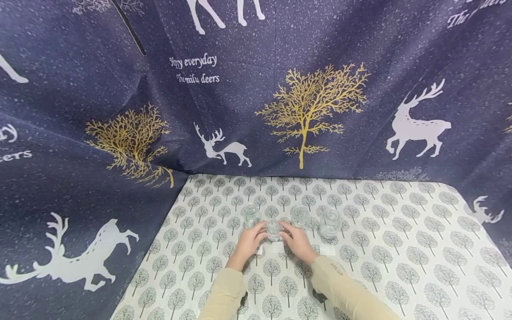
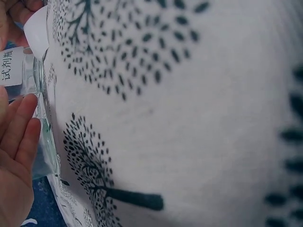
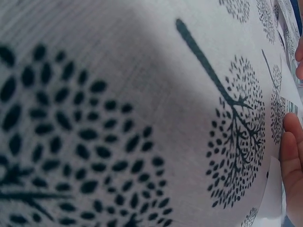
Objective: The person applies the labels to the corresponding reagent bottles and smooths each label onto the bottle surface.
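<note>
A small clear glass reagent bottle (image 1: 274, 229) stands on the tablecloth between my two hands. Its white label (image 2: 12, 66) with Chinese characters shows in the left wrist view. My left hand (image 1: 251, 241) holds the bottle's left side with fingers and thumb, and its lower fingers are stretched out in the left wrist view. From the other side my right hand (image 1: 297, 239) holds the same bottle by thumb and forefinger. At the edge of the right wrist view only part of the right hand (image 3: 293, 165) shows, and the bottle is mostly hidden there.
Behind the hands stand three more clear glass jars: a left one (image 1: 251, 212), a middle one (image 1: 300, 214) and a right one (image 1: 331, 221). White cards lie in front, one before the bottle (image 1: 277, 247), another to the right (image 1: 327, 250). A dark patterned curtain (image 1: 240, 106) hangs behind.
</note>
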`<state>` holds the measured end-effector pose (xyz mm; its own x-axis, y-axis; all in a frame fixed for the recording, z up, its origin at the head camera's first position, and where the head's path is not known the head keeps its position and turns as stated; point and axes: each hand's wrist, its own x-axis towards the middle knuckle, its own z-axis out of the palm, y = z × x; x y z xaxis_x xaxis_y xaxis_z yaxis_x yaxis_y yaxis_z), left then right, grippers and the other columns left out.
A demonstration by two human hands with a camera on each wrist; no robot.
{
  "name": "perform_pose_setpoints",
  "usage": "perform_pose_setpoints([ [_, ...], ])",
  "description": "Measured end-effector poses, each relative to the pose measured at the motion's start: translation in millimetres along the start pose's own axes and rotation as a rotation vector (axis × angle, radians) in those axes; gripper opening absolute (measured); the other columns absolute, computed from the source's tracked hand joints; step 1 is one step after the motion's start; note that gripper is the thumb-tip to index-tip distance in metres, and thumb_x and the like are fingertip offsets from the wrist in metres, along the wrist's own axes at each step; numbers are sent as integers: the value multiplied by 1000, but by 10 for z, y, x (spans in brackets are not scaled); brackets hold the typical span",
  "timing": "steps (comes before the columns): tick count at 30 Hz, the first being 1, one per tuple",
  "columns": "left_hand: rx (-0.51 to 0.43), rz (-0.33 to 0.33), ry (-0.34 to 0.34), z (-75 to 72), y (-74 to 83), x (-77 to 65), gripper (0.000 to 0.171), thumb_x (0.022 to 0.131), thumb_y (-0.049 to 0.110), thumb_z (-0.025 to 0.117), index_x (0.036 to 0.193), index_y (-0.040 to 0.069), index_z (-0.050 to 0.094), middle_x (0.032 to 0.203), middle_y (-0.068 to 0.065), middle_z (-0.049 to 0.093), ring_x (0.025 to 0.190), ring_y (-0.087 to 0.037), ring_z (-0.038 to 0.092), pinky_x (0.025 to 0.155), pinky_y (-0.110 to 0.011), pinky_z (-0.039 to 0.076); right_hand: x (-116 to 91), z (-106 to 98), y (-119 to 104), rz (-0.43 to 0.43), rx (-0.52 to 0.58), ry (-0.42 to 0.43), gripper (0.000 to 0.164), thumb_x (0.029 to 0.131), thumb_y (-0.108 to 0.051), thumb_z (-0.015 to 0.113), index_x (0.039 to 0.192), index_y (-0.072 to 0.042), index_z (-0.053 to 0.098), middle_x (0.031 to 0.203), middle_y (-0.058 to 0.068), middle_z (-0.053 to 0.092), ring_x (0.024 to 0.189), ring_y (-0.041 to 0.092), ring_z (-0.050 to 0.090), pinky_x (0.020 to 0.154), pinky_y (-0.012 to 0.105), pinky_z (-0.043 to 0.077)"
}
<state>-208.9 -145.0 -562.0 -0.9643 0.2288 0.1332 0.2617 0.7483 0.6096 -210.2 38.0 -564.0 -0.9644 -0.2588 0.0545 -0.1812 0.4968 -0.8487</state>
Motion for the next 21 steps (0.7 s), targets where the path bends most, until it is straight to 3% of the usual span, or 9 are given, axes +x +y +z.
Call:
perform_pose_setpoints([
  [3, 17, -6, -18, -8, 4, -6, 47, 82, 29, 57, 126, 14, 48, 109, -7, 63, 95, -20, 62, 86, -36, 48, 0, 6, 6, -17, -27, 4, 44, 85, -15, 57, 127, -9, 46, 74, 6, 64, 57, 12, 55, 50, 19, 45],
  [7, 43, -77, -88, -8, 36, -5, 63, 76, 40, 62, 130, 17, 41, 108, -13, 62, 74, -21, 64, 69, -36, 52, 9, 24, 5, -53, -118, 19, 49, 80, -13, 62, 126, -7, 46, 90, 9, 66, 72, 16, 61, 66, 28, 51],
  [10, 68, -97, -112, 13, 55, 13, 72, 72, 51, 62, 130, 17, 38, 101, -14, 63, 56, -16, 59, 60, -33, 51, 26, 46, -1, -67, -177, 9, 55, 77, -17, 66, 126, -6, 45, 92, 9, 66, 78, 17, 61, 72, 32, 51],
  [17, 144, -64, -59, 58, 61, 60, 74, 69, 54, 61, 127, 14, 39, 85, -11, 66, 57, -12, 56, 62, -29, 50, 64, 87, -22, -90, -272, -3, 59, 74, -24, 68, 124, -3, 44, 84, 2, 60, 70, 11, 54, 64, 27, 48],
  [21, 146, -82, -100, 55, 67, 86, 68, 72, 44, 64, 128, 16, 37, 83, -10, 65, 56, -11, 55, 56, -25, 48, 62, 79, -38, -70, -280, -22, 58, 76, -17, 66, 126, -2, 42, 90, 6, 61, 78, 18, 58, 72, 33, 50],
])
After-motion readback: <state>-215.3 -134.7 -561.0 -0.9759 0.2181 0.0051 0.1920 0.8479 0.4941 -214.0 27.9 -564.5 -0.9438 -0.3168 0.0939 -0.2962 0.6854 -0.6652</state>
